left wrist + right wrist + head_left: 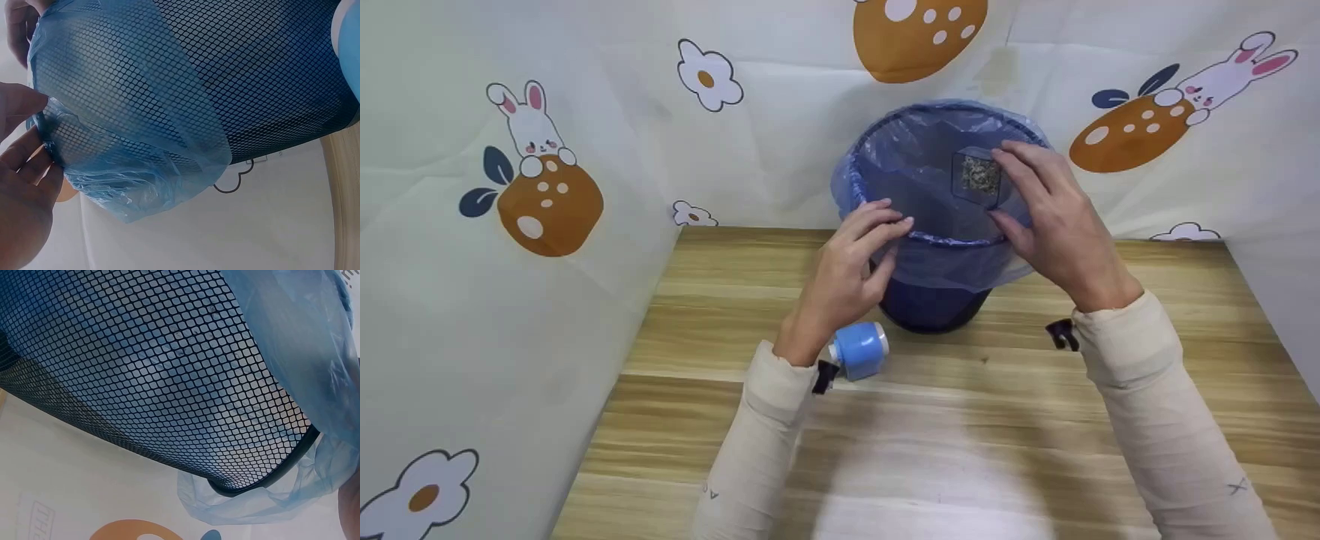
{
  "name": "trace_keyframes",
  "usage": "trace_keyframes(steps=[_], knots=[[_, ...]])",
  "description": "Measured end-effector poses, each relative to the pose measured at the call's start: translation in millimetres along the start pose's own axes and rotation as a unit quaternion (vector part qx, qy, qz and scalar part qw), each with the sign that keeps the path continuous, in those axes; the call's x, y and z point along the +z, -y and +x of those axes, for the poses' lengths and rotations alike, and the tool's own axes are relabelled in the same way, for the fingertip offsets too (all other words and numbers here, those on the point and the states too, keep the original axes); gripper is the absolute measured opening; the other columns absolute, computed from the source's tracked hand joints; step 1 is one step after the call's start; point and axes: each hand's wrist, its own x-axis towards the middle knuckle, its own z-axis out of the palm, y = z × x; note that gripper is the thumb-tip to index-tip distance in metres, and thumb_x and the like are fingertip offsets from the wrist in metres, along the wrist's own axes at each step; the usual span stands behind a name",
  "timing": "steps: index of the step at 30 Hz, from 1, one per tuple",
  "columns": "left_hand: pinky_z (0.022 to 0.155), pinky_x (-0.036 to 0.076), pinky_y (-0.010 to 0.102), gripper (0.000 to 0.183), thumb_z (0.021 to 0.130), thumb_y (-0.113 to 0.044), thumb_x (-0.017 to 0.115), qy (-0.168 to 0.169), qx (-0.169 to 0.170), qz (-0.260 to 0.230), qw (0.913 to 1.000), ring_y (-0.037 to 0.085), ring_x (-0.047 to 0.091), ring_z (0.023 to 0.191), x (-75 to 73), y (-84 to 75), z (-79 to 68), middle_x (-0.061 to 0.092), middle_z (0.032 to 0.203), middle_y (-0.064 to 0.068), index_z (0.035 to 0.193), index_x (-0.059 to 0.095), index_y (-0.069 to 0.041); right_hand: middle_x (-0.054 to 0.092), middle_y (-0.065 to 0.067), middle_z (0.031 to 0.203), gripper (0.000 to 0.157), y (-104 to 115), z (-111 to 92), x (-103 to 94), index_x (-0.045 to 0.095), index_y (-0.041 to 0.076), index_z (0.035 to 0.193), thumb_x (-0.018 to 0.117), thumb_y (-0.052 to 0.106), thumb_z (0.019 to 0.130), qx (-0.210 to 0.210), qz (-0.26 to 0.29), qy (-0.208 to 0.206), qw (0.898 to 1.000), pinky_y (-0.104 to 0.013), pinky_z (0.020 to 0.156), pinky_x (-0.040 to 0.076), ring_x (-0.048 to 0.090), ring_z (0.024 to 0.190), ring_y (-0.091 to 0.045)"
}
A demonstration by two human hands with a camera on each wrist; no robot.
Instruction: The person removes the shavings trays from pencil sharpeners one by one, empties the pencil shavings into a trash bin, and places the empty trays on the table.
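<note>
A dark mesh trash bin (934, 307) stands against the back wall, a translucent blue bin liner (960, 262) folded over its rim. My left hand (847, 266) grips the lined rim at the near left, thumb outside and fingertips over the edge. In the left wrist view its fingers (34, 169) lie at the liner's edge. Above the bin's opening on the right, my right hand (1065, 217) pinches a small clear square box (979, 176) with grey-green bits in it, between thumb and fingers. The right wrist view shows mostly mesh (169, 377) and liner; the box is hidden there.
A light blue container (861, 351) with white ends lies on the wooden table (960, 450) below my left hand, close in front of the bin. Printed cloth walls (780, 150) enclose the table at the back and sides.
</note>
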Motion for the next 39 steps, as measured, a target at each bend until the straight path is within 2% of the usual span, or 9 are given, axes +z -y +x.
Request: trace_keyframes(steps=[18,28,35,39], knots=[[0.12,0.03,0.04,0.029,0.093,-0.001,0.061,0.002,0.002,-0.003,1.0,0.03,0.053,0.13,-0.5,0.2,1.0,0.065,0.122,0.015,0.12,0.07,-0.001,0.05,-0.021,0.14,0.066,0.5,-0.4,0.1,0.052,-0.003,0.138,0.077,-0.01,0.077,-0.023,-0.011,-0.01,1.0,-0.041,0.113,0.038,0.046,0.129,-0.04],[0.119,0.031,0.039,0.03,0.092,-0.001,0.061,0.001,0.003,0.001,1.0,0.029,0.052,0.13,-0.5,0.5,0.0,0.065,0.121,0.015,0.121,0.07,-0.002,0.05,-0.021,0.14,0.066,0.1,-1.1,1.0,0.053,-0.003,0.138,0.076,-0.011,0.077,-0.022,-0.009,-0.012,1.0,-0.042,0.114,0.037,0.046,0.129,-0.04],[0.118,0.033,0.043,0.03,0.092,0.0,0.061,0.0,0.008,-0.001,1.0,0.03,0.053,0.13,-0.3,1.0,0.2,0.065,0.121,0.016,0.121,0.069,-0.002,0.05,-0.021,0.14,0.065,0.2,-1.2,1.3,0.053,-0.003,0.137,0.076,-0.01,0.077,-0.019,-0.008,-0.015,1.0,-0.042,0.114,0.037,0.046,0.129,-0.04],[0.119,0.032,0.04,0.03,0.092,0.0,0.061,-0.001,0.007,-0.002,1.0,0.031,0.053,0.13,-0.1,0.7,0.3,0.065,0.121,0.017,0.12,0.07,-0.001,0.05,-0.022,0.14,0.065,0.1,-1.1,1.3,0.053,-0.003,0.137,0.076,-0.011,0.077,-0.023,-0.007,-0.016,1.0,-0.041,0.114,0.037,0.046,0.129,-0.04]])
